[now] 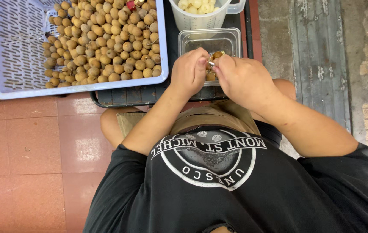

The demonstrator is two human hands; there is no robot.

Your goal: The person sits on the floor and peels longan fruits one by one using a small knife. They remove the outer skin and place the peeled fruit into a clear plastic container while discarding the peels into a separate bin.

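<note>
Both hands meet over a clear square plastic tub [231, 41], working on one small brown fruit [216, 55] pinched between them. The left hand [189, 72] has its fingers curled in tight, thumb and forefinger pressed against the fruit's left side; its grip is closed on the fruit. The right hand [244, 80] closes in from the other side, fingertips bunched at the same spot, with a small silvery piece [211, 63] showing just where the two hands touch; whether that is a tool or part of the fruit cannot be told. The fruit's shell looks partly split, though the fingers hide most of it.

Under the hands, the tub holds a few brownish bits [210, 77] at its near edge. Just beyond the tub stands a round translucent measuring jug [199, 19] filled with pale, peeled fruit flesh [197, 5]. To the left, touching the tub's side of the counter [128, 95], sits a large lilac plastic crate [15, 47] with a perforated base, heaped on its right half with many round tan-brown fruits [106, 43]; something small and red [131, 5] lies among them at the far edge. The counter is a dark low slatted surface with a rounded frame.

The person sits close, in a black printed shirt [209, 181], one bare knee [110, 125] showing above a red tiled floor [20, 164]; grey worn concrete [322, 56] runs along the right
</note>
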